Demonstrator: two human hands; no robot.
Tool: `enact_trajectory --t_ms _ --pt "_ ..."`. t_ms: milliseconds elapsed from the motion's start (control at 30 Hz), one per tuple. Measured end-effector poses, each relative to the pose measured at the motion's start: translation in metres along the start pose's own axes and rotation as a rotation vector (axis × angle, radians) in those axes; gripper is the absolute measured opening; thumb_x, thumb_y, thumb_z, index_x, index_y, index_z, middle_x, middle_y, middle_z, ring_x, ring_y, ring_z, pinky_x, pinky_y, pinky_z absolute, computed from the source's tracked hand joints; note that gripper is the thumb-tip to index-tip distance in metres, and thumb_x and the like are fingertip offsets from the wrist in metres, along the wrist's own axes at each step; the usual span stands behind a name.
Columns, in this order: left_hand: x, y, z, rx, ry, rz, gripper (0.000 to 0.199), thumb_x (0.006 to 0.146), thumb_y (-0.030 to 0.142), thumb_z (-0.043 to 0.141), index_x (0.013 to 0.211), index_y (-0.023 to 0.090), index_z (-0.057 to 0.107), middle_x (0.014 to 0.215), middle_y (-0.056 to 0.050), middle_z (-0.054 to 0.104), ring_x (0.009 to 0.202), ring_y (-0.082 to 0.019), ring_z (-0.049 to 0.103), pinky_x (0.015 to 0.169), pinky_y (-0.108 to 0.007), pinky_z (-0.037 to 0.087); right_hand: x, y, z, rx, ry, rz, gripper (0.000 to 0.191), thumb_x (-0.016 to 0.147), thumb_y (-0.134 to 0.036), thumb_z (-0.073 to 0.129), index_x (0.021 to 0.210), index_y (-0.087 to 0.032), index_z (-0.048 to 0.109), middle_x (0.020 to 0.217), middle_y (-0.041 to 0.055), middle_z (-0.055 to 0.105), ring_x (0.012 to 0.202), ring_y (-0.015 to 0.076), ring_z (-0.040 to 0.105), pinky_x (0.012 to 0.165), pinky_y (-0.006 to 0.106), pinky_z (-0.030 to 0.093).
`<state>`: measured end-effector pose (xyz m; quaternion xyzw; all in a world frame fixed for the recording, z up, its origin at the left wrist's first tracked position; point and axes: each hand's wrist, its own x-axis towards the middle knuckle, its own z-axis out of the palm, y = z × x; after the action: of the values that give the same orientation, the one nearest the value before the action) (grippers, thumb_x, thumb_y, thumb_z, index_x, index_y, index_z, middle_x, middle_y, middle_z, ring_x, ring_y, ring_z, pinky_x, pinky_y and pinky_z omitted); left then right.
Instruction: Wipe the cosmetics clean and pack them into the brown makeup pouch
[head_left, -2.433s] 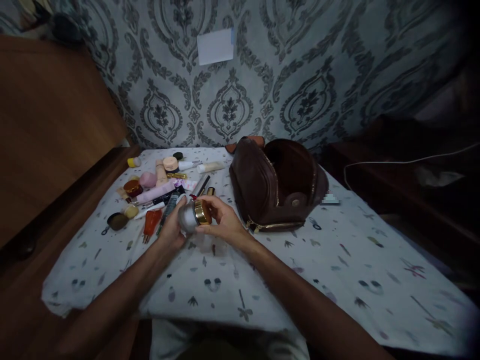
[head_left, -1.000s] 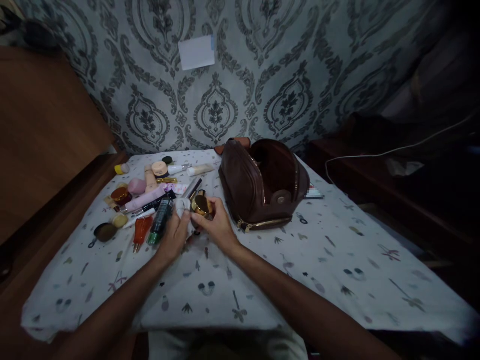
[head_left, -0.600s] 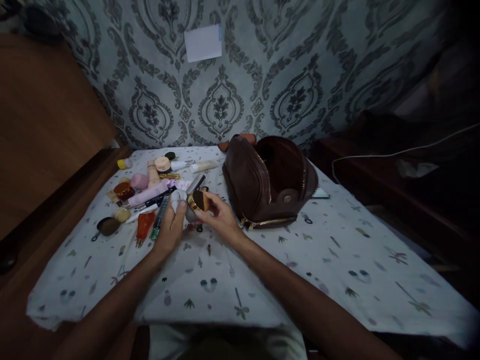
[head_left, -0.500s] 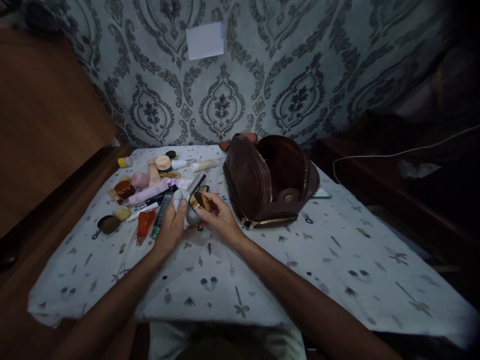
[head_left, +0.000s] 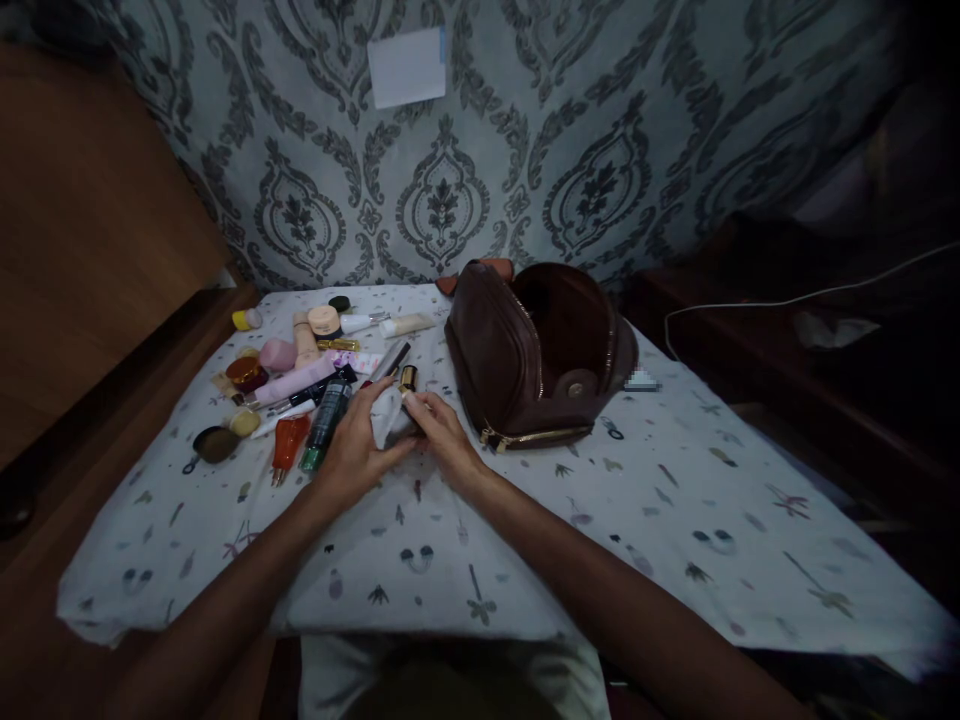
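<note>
My left hand (head_left: 360,445) is closed around a crumpled white cloth or tissue (head_left: 385,412), its thumb reaching toward my other hand. Pressed against the cloth from the right, my right hand (head_left: 444,438) has its fingers bent in a grip. The round gold-rimmed cosmetic container seen there earlier is now almost wholly hidden by the cloth and fingers. Just beyond the fingertips lies a black and gold lipstick-like tube (head_left: 408,378). Left of my left hand are a dark bottle with a green end (head_left: 326,425) and an orange bottle (head_left: 289,445).
An unzipped brown leather bag (head_left: 495,350) stands right of my hands. Several cosmetics lie at the left, among them a lilac tube (head_left: 294,380), a peach-lidded jar (head_left: 324,321) and a dark oval item (head_left: 215,444). A patterned cloth (head_left: 480,560) covers the table; wallpaper rises behind.
The white cloth has moved right, over the gold-rimmed container, which has gone from view. My left hand has turned and come closer to my right hand. The view has tilted slightly.
</note>
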<state>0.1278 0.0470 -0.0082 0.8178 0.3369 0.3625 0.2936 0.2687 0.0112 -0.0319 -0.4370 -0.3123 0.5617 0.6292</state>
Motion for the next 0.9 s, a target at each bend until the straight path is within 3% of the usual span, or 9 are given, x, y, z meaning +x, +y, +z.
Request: enact_trajectory --t_ms 100,200,333,467,533,633,700,800,900 --pt "0.005 0.000 -0.004 -0.176 0.037 -0.109 0.066 0.071 0.034 0.078 0.130 0.019 0.051 0.126 -0.009 0.063 0.119 -0.029 0.059 0.107 -0.043 0.044 0.000 -0.005 -0.001 0.048 -0.107 0.038 0.058 0.069 -0.074 0.071 0.093 -0.022 0.062 0.079 -0.0008 0.062 0.063 0.0137 0.059 0.053 0.026 0.053" --pt "0.008 0.001 -0.009 -0.392 0.062 -0.293 0.058 0.070 0.039 0.078 0.119 0.019 0.055 0.104 -0.004 0.066 0.092 -0.023 0.065 0.079 -0.034 0.056 0.001 -0.009 -0.003 0.077 -0.158 0.080 0.055 0.067 -0.071 0.074 0.090 -0.022 0.062 0.071 -0.0023 0.060 0.056 0.0129 0.057 0.049 0.027 0.052" --pt "0.008 0.001 -0.013 -0.591 -0.009 -0.394 0.056 0.071 0.045 0.078 0.116 0.019 0.057 0.094 -0.003 0.065 0.075 -0.020 0.062 0.050 -0.026 0.049 0.000 -0.012 -0.005 0.066 -0.187 0.070 0.055 0.065 -0.065 0.079 0.093 -0.022 0.062 0.063 -0.0054 0.057 0.051 0.0115 0.057 0.044 0.022 0.047" --pt "0.009 0.003 -0.011 -0.455 0.001 -0.340 0.048 0.073 0.045 0.075 0.110 0.019 0.059 0.091 -0.003 0.064 0.074 -0.020 0.062 0.052 -0.027 0.052 -0.001 -0.013 -0.004 0.024 -0.124 0.046 0.054 0.064 -0.067 0.078 0.086 -0.021 0.059 0.057 -0.0071 0.056 0.045 0.0094 0.054 0.039 0.019 0.043" --pt "0.009 0.001 -0.010 -0.279 0.003 -0.240 0.045 0.073 0.040 0.075 0.109 0.019 0.059 0.095 -0.003 0.066 0.085 -0.023 0.064 0.070 -0.033 0.056 -0.001 -0.011 -0.003 -0.007 -0.090 0.045 0.054 0.066 -0.068 0.076 0.085 -0.021 0.057 0.055 -0.0071 0.058 0.044 0.0097 0.054 0.039 0.019 0.043" --pt "0.008 -0.003 -0.007 -0.045 -0.009 -0.078 0.057 0.069 0.033 0.077 0.120 0.019 0.056 0.118 -0.008 0.065 0.112 -0.029 0.061 0.101 -0.042 0.048 0.000 -0.007 -0.002 -0.048 -0.037 0.062 0.055 0.067 -0.071 0.073 0.084 -0.022 0.053 0.051 -0.0070 0.058 0.042 0.0109 0.055 0.038 0.019 0.043" --pt "0.007 -0.004 -0.006 0.030 -0.008 -0.035 0.061 0.070 0.032 0.076 0.126 0.020 0.054 0.127 -0.010 0.062 0.120 -0.030 0.058 0.108 -0.044 0.043 0.001 -0.005 -0.003 -0.060 -0.022 0.079 0.058 0.066 -0.073 0.073 0.082 -0.023 0.050 0.049 -0.0071 0.058 0.041 0.0116 0.055 0.037 0.019 0.043" --pt "0.008 -0.003 -0.007 -0.043 0.022 -0.094 0.055 0.072 0.035 0.075 0.121 0.020 0.055 0.116 -0.007 0.066 0.108 -0.027 0.063 0.099 -0.040 0.049 0.002 -0.008 -0.004 -0.090 -0.044 0.099 0.058 0.070 -0.076 0.067 0.083 -0.023 0.048 0.051 -0.0062 0.060 0.039 0.0106 0.054 0.036 0.019 0.042" --pt "0.009 -0.002 -0.011 -0.277 -0.024 -0.268 0.047 0.072 0.042 0.075 0.110 0.020 0.058 0.087 -0.001 0.065 0.071 -0.019 0.061 0.063 -0.030 0.054 0.002 -0.017 -0.006 -0.185 -0.092 0.038 0.055 0.073 -0.070 0.070 0.095 -0.022 0.056 0.055 -0.0075 0.058 0.039 0.0085 0.050 0.035 0.018 0.040"
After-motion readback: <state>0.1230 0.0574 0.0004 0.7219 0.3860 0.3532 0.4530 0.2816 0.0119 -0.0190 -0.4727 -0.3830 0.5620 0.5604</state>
